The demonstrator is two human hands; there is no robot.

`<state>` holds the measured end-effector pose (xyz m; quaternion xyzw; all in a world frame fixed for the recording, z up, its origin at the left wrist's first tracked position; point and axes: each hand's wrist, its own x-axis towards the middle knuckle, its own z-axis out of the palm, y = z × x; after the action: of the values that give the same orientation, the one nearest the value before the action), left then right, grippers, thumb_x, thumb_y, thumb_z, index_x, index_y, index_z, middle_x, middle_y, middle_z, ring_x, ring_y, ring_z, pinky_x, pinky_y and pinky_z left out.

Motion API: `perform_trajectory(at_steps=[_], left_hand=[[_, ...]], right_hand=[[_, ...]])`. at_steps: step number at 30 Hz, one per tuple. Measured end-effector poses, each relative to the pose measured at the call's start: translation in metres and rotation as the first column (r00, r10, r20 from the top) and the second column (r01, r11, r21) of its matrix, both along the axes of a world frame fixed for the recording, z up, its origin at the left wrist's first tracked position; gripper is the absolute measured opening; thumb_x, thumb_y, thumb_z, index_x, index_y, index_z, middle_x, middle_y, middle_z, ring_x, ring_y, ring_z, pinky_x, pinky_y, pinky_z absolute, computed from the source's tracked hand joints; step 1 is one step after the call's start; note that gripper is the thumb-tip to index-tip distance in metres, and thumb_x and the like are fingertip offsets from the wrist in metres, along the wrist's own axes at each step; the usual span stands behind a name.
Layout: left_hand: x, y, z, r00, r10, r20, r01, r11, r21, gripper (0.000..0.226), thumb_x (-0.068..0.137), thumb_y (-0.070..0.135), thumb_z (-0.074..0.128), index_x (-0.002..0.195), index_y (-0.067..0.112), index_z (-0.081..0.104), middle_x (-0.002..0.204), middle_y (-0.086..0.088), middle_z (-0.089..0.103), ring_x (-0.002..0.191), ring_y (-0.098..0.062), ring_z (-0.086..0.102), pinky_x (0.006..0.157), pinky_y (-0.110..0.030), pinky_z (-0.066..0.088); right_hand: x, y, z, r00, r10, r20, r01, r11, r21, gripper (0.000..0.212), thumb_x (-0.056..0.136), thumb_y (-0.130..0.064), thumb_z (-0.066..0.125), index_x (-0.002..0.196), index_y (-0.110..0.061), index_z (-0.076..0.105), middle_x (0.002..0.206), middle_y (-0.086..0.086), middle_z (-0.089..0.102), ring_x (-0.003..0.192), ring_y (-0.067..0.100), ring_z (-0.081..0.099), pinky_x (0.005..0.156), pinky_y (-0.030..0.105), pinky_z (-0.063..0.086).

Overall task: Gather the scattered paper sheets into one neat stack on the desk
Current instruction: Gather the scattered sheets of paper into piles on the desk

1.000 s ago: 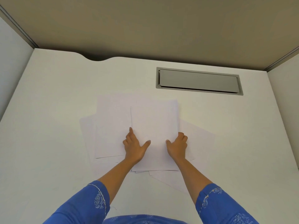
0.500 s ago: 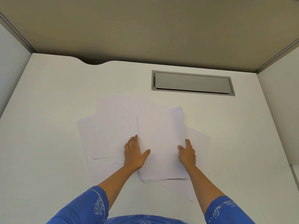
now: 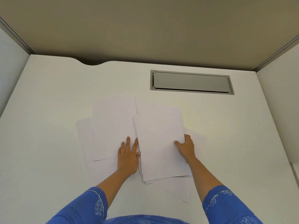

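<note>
Several white paper sheets lie overlapping on the white desk point(image 3: 48, 94). A small stack of sheets point(image 3: 160, 143) sits tilted in the middle. My right hand point(image 3: 186, 147) grips the stack's right edge, thumb on top and fingers beneath. Flat on the sheets at the stack's left edge rests my left hand point(image 3: 128, 155), fingers spread. A loose sheet point(image 3: 113, 126) lies to the left over another sheet point(image 3: 84, 135). One more sheet point(image 3: 178, 188) sticks out under the stack toward the near right.
A grey cable-tray lid point(image 3: 191, 82) is set into the desk at the back right. Partition walls close the desk on the left point(image 3: 9, 70), back and right. A notch point(image 3: 92, 63) cuts the desk's back edge.
My right hand slid from the top of the stack to its right edge and gripped it. The stack shifted right and turned slightly. My left hand moved to the stack's left edge.
</note>
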<state>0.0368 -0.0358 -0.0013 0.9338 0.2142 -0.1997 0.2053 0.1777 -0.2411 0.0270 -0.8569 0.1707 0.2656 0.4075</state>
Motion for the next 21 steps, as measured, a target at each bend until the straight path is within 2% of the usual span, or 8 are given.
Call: perform_trajectory(at_steps=[3,6,8,11,14,16,18,21], left_hand=[[0.005,0.000,0.003,1.000,0.027,0.009,-0.027,1.000,0.001,0.055,0.102,0.037,0.023,0.153,0.027,0.005,0.161,-0.009,-0.004,0.146,-0.035,0.006,0.117,-0.044,0.013],[0.004,0.003,0.003,1.000,0.008,-0.026,-0.007,1.000,0.019,0.059,0.099,0.050,0.013,0.153,0.028,0.004,0.161,-0.007,-0.005,0.146,-0.033,0.005,0.118,-0.042,0.012],[0.002,0.004,0.003,1.000,0.009,-0.012,-0.008,1.000,0.011,0.079,0.084,0.068,-0.011,0.152,0.031,0.001,0.161,-0.006,-0.005,0.147,-0.033,0.005,0.118,-0.043,0.012],[0.000,0.005,0.001,1.000,0.008,0.000,-0.008,1.000,0.024,0.105,0.060,0.073,-0.036,0.152,0.034,-0.003,0.162,-0.006,-0.004,0.146,-0.033,0.007,0.118,-0.043,0.013],[0.001,0.005,0.003,1.000,0.008,-0.027,-0.007,1.000,0.017,0.102,0.063,0.075,-0.032,0.152,0.034,-0.003,0.162,-0.007,-0.003,0.146,-0.034,0.009,0.117,-0.044,0.014],[0.003,0.004,0.004,0.999,0.003,-0.044,-0.002,1.000,0.022,0.082,0.081,0.073,-0.010,0.152,0.032,-0.002,0.161,-0.007,-0.003,0.146,-0.034,0.008,0.118,-0.044,0.014],[0.004,0.002,0.004,0.998,-0.001,-0.059,0.003,0.999,0.035,0.068,0.094,0.062,0.014,0.152,0.031,-0.002,0.161,-0.008,-0.004,0.146,-0.035,0.008,0.118,-0.045,0.014],[0.005,-0.002,0.006,0.998,0.004,-0.064,-0.001,0.999,0.044,0.074,0.090,0.065,0.007,0.153,0.027,0.002,0.161,-0.010,0.000,0.145,-0.038,0.012,0.117,-0.047,0.013]], right_hand=[[0.003,0.001,0.000,0.997,-0.051,-0.065,0.054,0.997,0.047,0.044,0.088,-0.019,0.064,0.128,-0.011,0.046,0.122,0.007,0.054,0.098,0.023,0.053,0.080,0.032,0.043],[0.001,-0.005,-0.005,1.000,-0.011,-0.012,0.011,1.000,0.017,0.029,0.090,-0.019,0.063,0.115,-0.011,0.051,0.128,0.011,0.055,0.101,0.025,0.053,0.080,0.032,0.040],[-0.005,-0.009,-0.006,0.999,-0.026,0.025,0.026,1.000,0.008,0.020,0.091,-0.018,0.061,0.107,-0.015,0.050,0.126,0.011,0.057,0.099,0.027,0.055,0.080,0.032,0.040],[-0.015,-0.023,-0.004,0.991,-0.113,0.074,0.115,0.993,-0.032,0.019,0.092,-0.017,0.060,0.108,-0.020,0.052,0.122,0.010,0.060,0.093,0.026,0.056,0.080,0.032,0.041],[-0.027,-0.045,-0.005,0.973,-0.211,0.094,0.218,0.973,-0.079,0.033,0.092,-0.017,0.060,0.124,-0.015,0.053,0.125,0.013,0.061,0.103,0.031,0.058,0.089,0.037,0.044],[-0.037,-0.060,-0.005,0.955,-0.282,0.093,0.290,0.952,-0.093,0.037,0.093,-0.017,0.060,0.129,-0.011,0.051,0.127,0.014,0.059,0.110,0.034,0.057,0.094,0.040,0.043],[-0.050,-0.072,-0.005,0.933,-0.350,0.088,0.357,0.929,-0.096,0.036,0.094,-0.016,0.058,0.128,-0.010,0.049,0.125,0.014,0.058,0.103,0.032,0.056,0.089,0.037,0.041],[-0.070,-0.085,-0.009,0.906,-0.414,0.084,0.420,0.903,-0.086,0.036,0.096,-0.014,0.054,0.130,-0.012,0.043,0.120,0.012,0.056,0.093,0.026,0.050,0.085,0.036,0.041]])
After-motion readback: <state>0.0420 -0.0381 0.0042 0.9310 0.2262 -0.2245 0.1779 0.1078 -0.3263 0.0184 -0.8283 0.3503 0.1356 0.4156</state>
